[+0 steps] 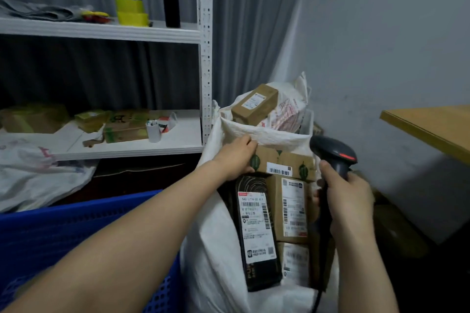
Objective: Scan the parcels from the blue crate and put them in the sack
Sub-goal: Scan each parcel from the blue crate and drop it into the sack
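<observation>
A white woven sack (pixel 216 241) stands open in front of me, with several parcels inside. My left hand (pixel 236 157) grips the left end of a brown cardboard parcel (pixel 282 162) with green leaf prints and a barcode label, lying at the sack's far side. Beside it lie a black parcel (pixel 256 236) with a white shipping label and a smaller brown box (pixel 292 208). My right hand (pixel 348 198) holds a dark handheld scanner (pixel 333 157) upright at the sack's right edge. The blue crate (pixel 63 226) sits at lower left, mostly behind my left arm.
A second white sack (pixel 287 109) behind holds a brown box (pixel 254 104). A white metal shelf (pixel 114 145) on the left carries boxes, a cup and yellow items. A wooden table edge (pixel 429 127) juts in at right. A crumpled sack (pixel 33 175) lies at left.
</observation>
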